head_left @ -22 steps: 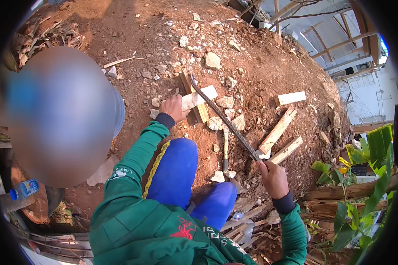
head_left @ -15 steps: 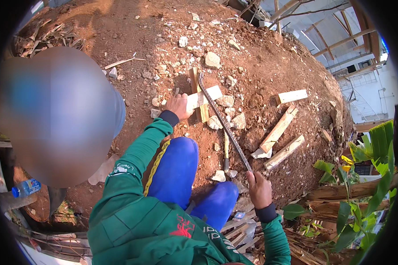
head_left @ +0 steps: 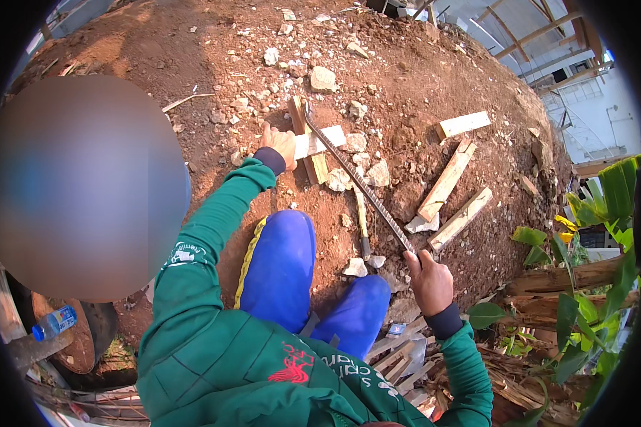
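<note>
Nearest, we find the right hand (head_left: 432, 283) closed round the lower end of a long dark blade (head_left: 367, 189), which slants across a pale wood piece (head_left: 327, 139). Beyond, the left hand (head_left: 281, 146) grips that piece's left end, over a brown block (head_left: 316, 169) on the soil. We judge this piece unfinished: no parting shows. Whether three loose offcuts (head_left: 447, 179) to the right are finished, we cannot tell.
</note>
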The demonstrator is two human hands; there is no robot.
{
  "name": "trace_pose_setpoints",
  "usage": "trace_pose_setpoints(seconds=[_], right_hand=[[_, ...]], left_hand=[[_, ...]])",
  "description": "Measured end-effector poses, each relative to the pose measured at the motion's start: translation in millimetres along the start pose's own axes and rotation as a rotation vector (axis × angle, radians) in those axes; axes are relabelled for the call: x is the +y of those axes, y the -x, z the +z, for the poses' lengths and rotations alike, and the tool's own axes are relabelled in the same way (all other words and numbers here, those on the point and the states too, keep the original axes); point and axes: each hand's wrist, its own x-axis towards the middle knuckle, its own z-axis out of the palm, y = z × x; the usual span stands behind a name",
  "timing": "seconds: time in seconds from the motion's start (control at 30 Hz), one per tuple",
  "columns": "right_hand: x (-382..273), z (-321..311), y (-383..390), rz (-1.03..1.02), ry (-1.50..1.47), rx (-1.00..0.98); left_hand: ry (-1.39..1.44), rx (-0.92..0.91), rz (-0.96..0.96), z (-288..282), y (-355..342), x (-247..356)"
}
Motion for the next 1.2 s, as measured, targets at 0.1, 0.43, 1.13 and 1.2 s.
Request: trace_pose_setpoints(seconds=[0.1,0.43,1.13,1.2], right_hand=[[-3.9,18.1,8.9,0.030,-0.216,0.021],[24.8,-23.4,9.1,0.346,-1.251,-0.719],[17.3,1.4,37.3,-0.054,-0.335,-0.116],[17.3,2.5,30.0,-0.121,-0.291,-0.070]], left_hand=[[0.138,-0.067,0.007,-1.9,-0.8,-2.2],[0.113,-0.199,0.063,-13.7,-21.8,8.4],[0.144,-0.214,-0.059,-23.7,-8.7,29.2],[0.168,-0.203,-0.069,-20.6,-4.6,22.6]])
